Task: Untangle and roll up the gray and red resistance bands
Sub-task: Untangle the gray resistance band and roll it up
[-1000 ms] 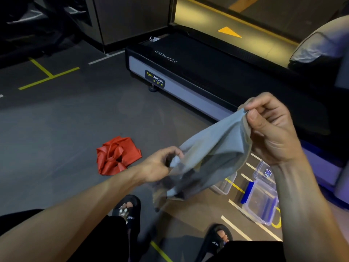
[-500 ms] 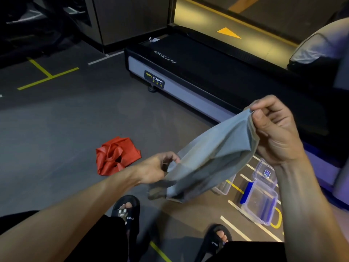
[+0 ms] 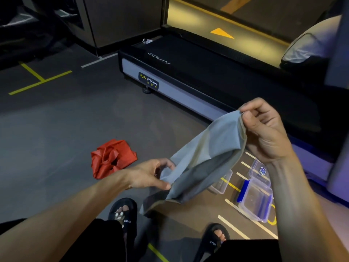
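The gray resistance band hangs stretched in the air between both hands, wide and folded over itself. My right hand pinches its upper end between thumb and fingers. My left hand grips its lower end, and a loose tail droops below toward the floor. The red resistance band lies crumpled in a tangled heap on the dark floor, left of my left hand and apart from both hands.
A black treadmill deck runs across the back and right. Two clear plastic containers with blue clips sit on the floor at the right, below the gray band. My feet in black sandals are at the bottom. Yellow lines mark the floor.
The gray band has been pulled out longer and flatter between the hands. My left hand has shifted its grip along the lower end. The red band has not moved.
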Available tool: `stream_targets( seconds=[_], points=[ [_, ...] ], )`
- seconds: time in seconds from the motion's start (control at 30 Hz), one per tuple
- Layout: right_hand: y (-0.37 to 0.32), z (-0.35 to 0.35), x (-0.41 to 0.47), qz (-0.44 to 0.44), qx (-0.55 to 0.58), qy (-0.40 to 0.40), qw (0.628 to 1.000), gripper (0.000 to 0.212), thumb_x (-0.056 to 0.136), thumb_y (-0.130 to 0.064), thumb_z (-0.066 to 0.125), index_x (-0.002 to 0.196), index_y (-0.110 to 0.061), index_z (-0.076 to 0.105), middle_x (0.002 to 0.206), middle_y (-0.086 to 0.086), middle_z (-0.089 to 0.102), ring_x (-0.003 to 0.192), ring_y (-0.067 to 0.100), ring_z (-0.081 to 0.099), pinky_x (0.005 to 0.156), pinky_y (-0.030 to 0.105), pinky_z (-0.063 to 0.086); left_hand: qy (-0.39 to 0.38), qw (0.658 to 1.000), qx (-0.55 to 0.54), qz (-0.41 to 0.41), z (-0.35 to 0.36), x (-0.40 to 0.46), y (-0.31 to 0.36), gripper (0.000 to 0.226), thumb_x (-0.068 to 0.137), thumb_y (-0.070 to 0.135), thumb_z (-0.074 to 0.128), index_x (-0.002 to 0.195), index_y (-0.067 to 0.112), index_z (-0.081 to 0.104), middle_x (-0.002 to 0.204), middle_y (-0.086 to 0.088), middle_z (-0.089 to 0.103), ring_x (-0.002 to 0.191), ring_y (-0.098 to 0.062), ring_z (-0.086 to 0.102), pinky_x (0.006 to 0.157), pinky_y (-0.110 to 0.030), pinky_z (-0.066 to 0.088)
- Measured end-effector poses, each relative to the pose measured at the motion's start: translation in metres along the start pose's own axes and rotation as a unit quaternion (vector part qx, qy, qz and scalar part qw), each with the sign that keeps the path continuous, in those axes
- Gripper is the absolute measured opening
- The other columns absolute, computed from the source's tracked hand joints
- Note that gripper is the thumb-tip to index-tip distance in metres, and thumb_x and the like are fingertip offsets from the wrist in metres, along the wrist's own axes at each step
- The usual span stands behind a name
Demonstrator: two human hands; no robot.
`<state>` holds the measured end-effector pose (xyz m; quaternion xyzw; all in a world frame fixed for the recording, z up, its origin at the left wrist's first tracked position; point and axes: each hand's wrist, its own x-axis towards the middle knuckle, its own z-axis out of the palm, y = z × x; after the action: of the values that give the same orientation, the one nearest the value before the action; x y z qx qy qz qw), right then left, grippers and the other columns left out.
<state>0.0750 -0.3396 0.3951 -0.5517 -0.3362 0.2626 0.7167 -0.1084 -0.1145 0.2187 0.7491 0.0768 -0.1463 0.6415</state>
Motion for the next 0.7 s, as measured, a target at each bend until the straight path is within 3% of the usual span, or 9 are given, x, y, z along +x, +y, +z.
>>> stream_targets(
  seconds=[0.07, 0.13, 0.2, 0.27, 0.33, 0.4, 0.5, 0.6, 0.7],
  points=[
    [-0.001, 0.001, -0.001, 0.001, -0.004, -0.008, 1.0, 0.026, 0.075, -0.039, 0.088, 0.09, -0.023, 0.073, 0.078, -0.002, 0.063, 0.068, 0.007, 0.059, 0.064, 0.02, 0.052, 0.006, 1.0, 0.01, -0.006, 0.0, -0.001, 0.002, 0.045, 0.071, 0.038, 0.091, 0.108, 0.032, 0.065, 0.104, -0.012, 0.066, 0.092, -0.02, 0.057, 0.091, -0.057, 0.05],
    [-0.001, 0.001, -0.001, 0.005, -0.011, -0.012, 1.0, 0.027, 0.075, -0.039, 0.089, 0.09, -0.023, 0.073, 0.08, 0.0, 0.064, 0.07, 0.009, 0.06, 0.065, 0.021, 0.053, 0.045, 0.998, 0.04, -0.004, 0.002, -0.001, 0.006, 0.044, 0.073, 0.054, 0.085, 0.1, 0.025, 0.066, 0.09, 0.001, 0.064, 0.083, -0.014, 0.057, 0.079, -0.043, 0.049],
    [-0.002, 0.0, -0.001, 0.007, -0.016, -0.009, 1.0, 0.029, 0.074, -0.041, 0.089, 0.09, -0.023, 0.073, 0.082, 0.002, 0.064, 0.072, 0.011, 0.06, 0.066, 0.022, 0.053, 0.091, 0.995, 0.045, 0.026, 0.002, 0.0, 0.013, 0.047, 0.081, 0.057, 0.076, 0.093, 0.012, 0.068, 0.08, 0.002, 0.062, 0.075, -0.011, 0.055, 0.071, -0.033, 0.043],
    [-0.002, -0.002, -0.001, 0.007, -0.021, -0.009, 1.0, 0.029, 0.074, -0.041, 0.089, 0.09, -0.023, 0.073, 0.083, 0.003, 0.063, 0.074, 0.012, 0.06, 0.067, 0.024, 0.053, 0.098, 0.994, 0.005, 0.048, 0.001, -0.001, 0.02, 0.044, 0.093, 0.044, 0.069, 0.084, 0.001, 0.064, 0.075, -0.002, 0.056, 0.072, -0.014, 0.05, 0.069, -0.032, 0.038],
    [-0.002, -0.005, -0.002, 0.009, -0.028, -0.006, 1.0, 0.031, 0.074, -0.042, 0.089, 0.091, -0.023, 0.073, 0.085, 0.005, 0.062, 0.077, 0.015, 0.058, 0.067, 0.026, 0.051, 0.093, 0.994, -0.012, 0.059, -0.002, -0.003, 0.026, 0.043, 0.099, 0.038, 0.062, 0.076, 0.002, 0.058, 0.072, -0.005, 0.047, 0.072, -0.017, 0.043, 0.069, -0.034, 0.033],
    [-0.002, -0.011, -0.003, 0.014, -0.04, -0.004, 0.999, 0.032, 0.074, -0.043, 0.089, 0.091, -0.023, 0.072, 0.085, 0.005, 0.061, 0.078, 0.017, 0.056, 0.066, 0.026, 0.051, 0.098, 0.993, -0.013, 0.062, -0.007, -0.007, 0.031, 0.047, 0.099, 0.043, 0.06, 0.074, 0.003, 0.059, 0.07, -0.003, 0.045, 0.07, -0.017, 0.042, 0.068, -0.033, 0.033],
    [-0.001, -0.022, -0.006, 0.02, -0.047, 0.004, 0.999, 0.033, 0.073, -0.044, 0.09, 0.091, -0.023, 0.073, 0.084, 0.004, 0.063, 0.076, 0.016, 0.057, 0.066, 0.026, 0.052, 0.111, 0.992, -0.014, 0.064, -0.015, -0.013, 0.038, 0.051, 0.097, 0.051, 0.062, 0.07, 0.007, 0.065, 0.071, 0.0, 0.058, 0.07, -0.013, 0.051, 0.069, -0.031, 0.04],
    [0.0, -0.031, -0.01, 0.026, -0.056, 0.011, 0.998, 0.034, 0.071, -0.046, 0.091, 0.09, -0.024, 0.073, 0.084, 0.002, 0.064, 0.076, 0.014, 0.058, 0.065, 0.024, 0.053, 0.119, 0.991, -0.006, 0.065, -0.026, -0.019, 0.041, 0.046, 0.096, 0.048, 0.066, 0.08, 0.005, 0.074, 0.08, -0.01, 0.072, 0.075, -0.016, 0.061, 0.072, -0.035, 0.047],
    [0.002, -0.037, -0.014, 0.028, -0.064, 0.012, 0.997, 0.036, 0.07, -0.046, 0.091, 0.09, -0.023, 0.072, 0.084, 0.002, 0.063, 0.075, 0.012, 0.059, 0.064, 0.023, 0.054, 0.1, 0.992, 0.042, 0.06, -0.035, -0.022, 0.04, 0.067, 0.086, 0.068, 0.066, 0.083, 0.002, 0.068, 0.08, -0.007, 0.064, 0.075, -0.019, 0.058, 0.071, -0.04, 0.045]
  ],
)
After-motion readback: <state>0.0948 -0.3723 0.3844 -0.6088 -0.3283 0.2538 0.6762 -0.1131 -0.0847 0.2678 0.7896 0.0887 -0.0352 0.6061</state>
